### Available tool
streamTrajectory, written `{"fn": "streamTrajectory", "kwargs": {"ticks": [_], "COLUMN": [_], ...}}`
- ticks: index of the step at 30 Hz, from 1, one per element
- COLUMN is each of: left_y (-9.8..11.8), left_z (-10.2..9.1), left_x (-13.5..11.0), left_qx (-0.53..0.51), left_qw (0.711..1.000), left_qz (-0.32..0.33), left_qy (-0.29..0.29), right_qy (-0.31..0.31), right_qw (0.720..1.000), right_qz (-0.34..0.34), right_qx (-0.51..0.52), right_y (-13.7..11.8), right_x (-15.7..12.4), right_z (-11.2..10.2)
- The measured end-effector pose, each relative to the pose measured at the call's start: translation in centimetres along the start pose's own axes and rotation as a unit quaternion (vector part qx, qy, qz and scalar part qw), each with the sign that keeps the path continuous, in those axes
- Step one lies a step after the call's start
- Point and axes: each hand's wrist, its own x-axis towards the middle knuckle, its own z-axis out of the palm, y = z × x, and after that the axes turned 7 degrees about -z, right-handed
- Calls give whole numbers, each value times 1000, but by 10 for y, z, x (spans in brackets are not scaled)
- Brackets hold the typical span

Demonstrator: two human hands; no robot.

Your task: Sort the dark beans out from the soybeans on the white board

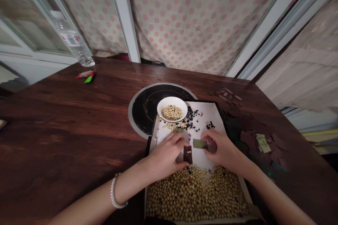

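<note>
A shallow white box tray (211,109) lies on the dark wooden table, its near half heaped with yellow beans (196,197). Mixed yellow and black beans (191,119) are scattered at its far end. A small white bowl (172,109) of yellow beans rests on the tray's far left corner. My left hand (165,154) is closed on a dark brown card (187,154) standing on the tray floor. My right hand (221,147) pinches an olive-green card (200,143) beside it. Both cards sit just beyond the bean heap.
A round black plate with a metal rim (144,107) is set in the table behind the tray. Torn brown and green paper scraps (261,144) lie to the right. A clear plastic bottle (71,40) and small wrappers (86,75) stand at the far left.
</note>
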Motion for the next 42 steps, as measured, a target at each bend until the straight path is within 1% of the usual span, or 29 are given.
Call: {"fn": "streamTrajectory", "kwargs": {"ticks": [3,5,9,14,20,24,27,34,37,42], "left_y": [1,1,0,-3,0,2,2,-1,-2,0], "left_z": [0,0,0,1,0,-1,-1,0,0,-1], "left_x": [0,-1,-1,-1,0,1,1,1,1,1], "left_qx": [5,11,11,1,19,23,19,11,7,10], "left_qw": [1000,1000,1000,1000,1000,1000,1000,1000,1000,1000], "left_qz": [-2,-8,-10,-4,0,-4,-4,-5,-1,0], "left_qy": [0,-5,-7,-1,-5,-10,-15,-20,-16,-15], "right_qy": [5,-7,-50,-66,-107,-101,-116,-119,-105,-112], "right_qw": [1000,999,993,987,984,985,983,982,984,982], "right_qz": [-7,-20,-74,-124,-132,-137,-141,-145,-142,-150], "right_qx": [10,36,81,80,48,35,32,17,7,20], "right_y": [-5,-10,-16,-13,-16,-18,-19,-23,-23,-22], "right_x": [-1,-3,-6,-7,-6,-5,-4,-4,-5,-5], "right_z": [-3,-5,-5,1,3,3,4,5,6,7]}}
